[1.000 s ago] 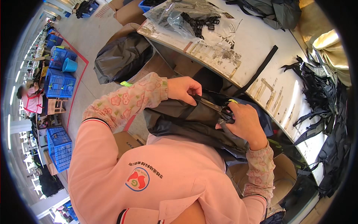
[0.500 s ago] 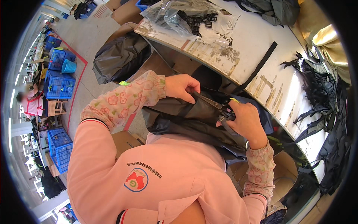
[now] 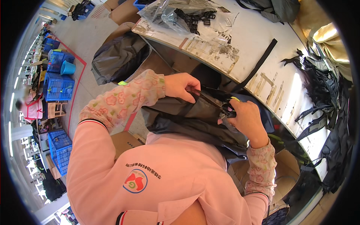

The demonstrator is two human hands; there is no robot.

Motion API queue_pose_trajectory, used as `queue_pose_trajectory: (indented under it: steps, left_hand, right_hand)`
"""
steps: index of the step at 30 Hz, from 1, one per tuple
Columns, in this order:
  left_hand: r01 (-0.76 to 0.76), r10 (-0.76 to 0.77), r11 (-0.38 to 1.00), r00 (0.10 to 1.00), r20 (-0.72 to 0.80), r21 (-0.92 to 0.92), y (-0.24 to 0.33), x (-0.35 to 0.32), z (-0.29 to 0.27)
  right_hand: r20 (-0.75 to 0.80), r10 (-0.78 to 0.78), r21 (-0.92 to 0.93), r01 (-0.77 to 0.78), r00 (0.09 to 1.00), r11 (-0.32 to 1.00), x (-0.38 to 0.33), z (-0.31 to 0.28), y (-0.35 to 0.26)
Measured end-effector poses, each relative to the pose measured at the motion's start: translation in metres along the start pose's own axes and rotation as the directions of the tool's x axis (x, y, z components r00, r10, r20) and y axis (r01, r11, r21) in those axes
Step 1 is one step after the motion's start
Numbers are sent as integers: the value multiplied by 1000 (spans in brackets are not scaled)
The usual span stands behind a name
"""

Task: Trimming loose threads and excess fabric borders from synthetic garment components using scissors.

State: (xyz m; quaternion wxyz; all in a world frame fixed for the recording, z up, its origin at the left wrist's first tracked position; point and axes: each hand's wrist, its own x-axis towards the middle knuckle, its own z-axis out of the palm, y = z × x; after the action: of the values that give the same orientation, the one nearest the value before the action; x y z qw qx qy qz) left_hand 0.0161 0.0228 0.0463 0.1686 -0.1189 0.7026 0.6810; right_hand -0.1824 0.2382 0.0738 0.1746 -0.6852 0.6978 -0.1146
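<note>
A dark grey fabric bag (image 3: pixel 176 122) lies across my lap, against the edge of the worktable. My left hand (image 3: pixel 182 87) is closed, its thumb and fingers pinching the bag's upper edge. My right hand (image 3: pixel 248 119) is closed around the black handles of a pair of scissors (image 3: pixel 217 102). Their dark blades point left along the bag's edge, toward my left fingers; the tips are hard to make out. A small yellow-green tab (image 3: pixel 235 99) shows beside my right fingertips. Flowered sleeve covers are on both forearms.
On the white worktable (image 3: pixel 243 63) lie a clear plastic bag with black buckles (image 3: pixel 195 20), a black strap (image 3: pixel 258 65) and a heap of black straps (image 3: pixel 318 86). Another dark bag (image 3: pixel 120 58) sits in a carton at left. Blue crates (image 3: pixel 58 86) and a person (image 3: pixel 33 107) are farther off.
The scissors have shifted slightly between my hands, and their blades look a little different in angle. Both hands keep their hold; the whole view has moved slightly.
</note>
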Motion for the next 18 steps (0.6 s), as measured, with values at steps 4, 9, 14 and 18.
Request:
queue_pose_trajectory:
  steps: [4,9,14,18]
  left_hand:
    - [38,-40,996,999,31,78,6,0,-5]
    - [-77,64,974,996,68,213,4,-10,-36]
    - [7,-56,547,998,29,837,22,4,-44]
    - [-287,320,587,941,109,757,14,56,12]
  right_hand:
    - [-50,173,112,-166,984,980,-16,4,12]
    - [-61,412,394,-357,909,847,-60,27,66]
    - [-51,514,454,-439,856,776,-96,58,88]
    - [-76,521,604,-377,850,702,-103,51,69]
